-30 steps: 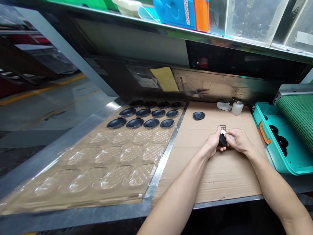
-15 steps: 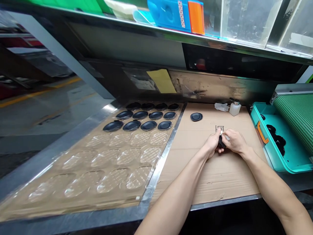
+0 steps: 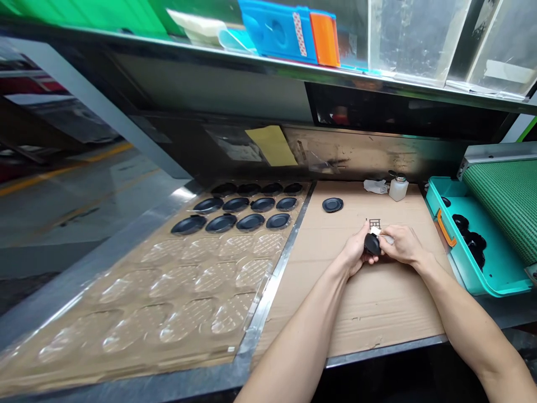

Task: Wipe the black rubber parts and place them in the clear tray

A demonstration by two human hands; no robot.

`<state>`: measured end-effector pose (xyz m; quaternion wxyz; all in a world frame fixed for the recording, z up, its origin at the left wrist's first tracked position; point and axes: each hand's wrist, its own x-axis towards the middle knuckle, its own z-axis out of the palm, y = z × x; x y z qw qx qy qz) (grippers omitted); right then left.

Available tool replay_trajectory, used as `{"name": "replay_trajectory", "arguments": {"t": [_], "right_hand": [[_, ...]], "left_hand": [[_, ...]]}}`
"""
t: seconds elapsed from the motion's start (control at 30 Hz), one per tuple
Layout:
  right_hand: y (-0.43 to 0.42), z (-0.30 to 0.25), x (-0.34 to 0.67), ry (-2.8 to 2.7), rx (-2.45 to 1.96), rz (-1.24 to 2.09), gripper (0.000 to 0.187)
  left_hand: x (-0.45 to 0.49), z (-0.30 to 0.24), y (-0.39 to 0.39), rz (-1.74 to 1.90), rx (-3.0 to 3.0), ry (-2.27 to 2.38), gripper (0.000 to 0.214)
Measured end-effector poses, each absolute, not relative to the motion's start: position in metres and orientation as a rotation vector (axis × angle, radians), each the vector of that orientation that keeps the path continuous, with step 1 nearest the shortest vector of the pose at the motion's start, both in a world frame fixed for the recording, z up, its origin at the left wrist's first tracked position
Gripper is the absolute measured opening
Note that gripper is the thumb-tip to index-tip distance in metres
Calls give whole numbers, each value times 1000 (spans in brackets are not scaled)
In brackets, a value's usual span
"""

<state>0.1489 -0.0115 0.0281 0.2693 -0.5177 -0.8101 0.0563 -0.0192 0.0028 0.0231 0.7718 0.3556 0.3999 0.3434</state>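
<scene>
My left hand (image 3: 356, 249) grips a round black part (image 3: 372, 244) by its edge above the cardboard sheet. A small white cloth (image 3: 382, 235) is pinched in my right hand (image 3: 400, 244), with one end touching the part's upper edge. Another black part (image 3: 333, 205) lies flat on the cardboard (image 3: 306, 291), beyond my left hand. To the left, a clear plastic tray (image 3: 138, 313) has moulded pockets; its three far rows hold similar black parts (image 3: 221, 223), and pockets nearer me hold none.
A white pump bottle (image 3: 398, 187) and a crumpled white wipe (image 3: 376, 186) stand at the back. On the right, a teal bin (image 3: 499, 280) with several black parts sits beside a green conveyor belt (image 3: 507, 196). A shelf edge (image 3: 268, 66) spans overhead.
The black part in my left hand has turned so its broad dark face shows more. The white cloth is more visible between my hands. The whole view has shifted slightly.
</scene>
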Motion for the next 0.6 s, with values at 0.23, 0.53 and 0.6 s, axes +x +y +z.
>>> {"name": "replay_trajectory", "arguments": {"t": [0.23, 0.53, 0.6], "right_hand": [[-2, 29, 178, -1895, -1813, -34, 39], [-14, 26, 153, -2261, -1647, -81, 35], [-16, 23, 148, -2347, -1588, -27, 34]], "left_hand": [[-49, 31, 19, 777, 225, 643, 60], [-50, 31, 20, 920, 339, 559, 53], [-49, 30, 20, 1028, 433, 548, 46]]}}
